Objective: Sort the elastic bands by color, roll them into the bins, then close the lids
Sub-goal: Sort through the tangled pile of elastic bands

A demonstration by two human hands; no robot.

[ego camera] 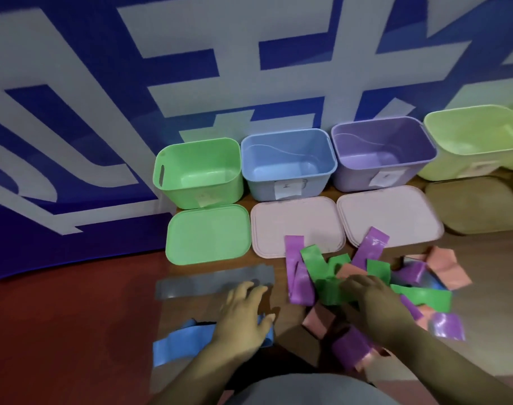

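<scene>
I can't tell what my right hand grips, its fingertips buried in the blurred band pile just before the pink lids, while my left hand, fingers spread, rests on the blue band, which lies lengthwise left to right with its right end hidden.

2 bare arms reach forward from the lower edge of the view. The left hand lies palm down, its fingers nearly straight, a little spread and pointing ahead, the thumb out toward the right hand. Its wrist is straight, and the left forearm runs back and to the left of it. The right hand is near the left, slightly farther forward, back upward, its fingers bent down at the knuckles and blurred. Their tips are hidden, so whether they pinch anything cannot be told. The right forearm slants back and to the right.
</scene>
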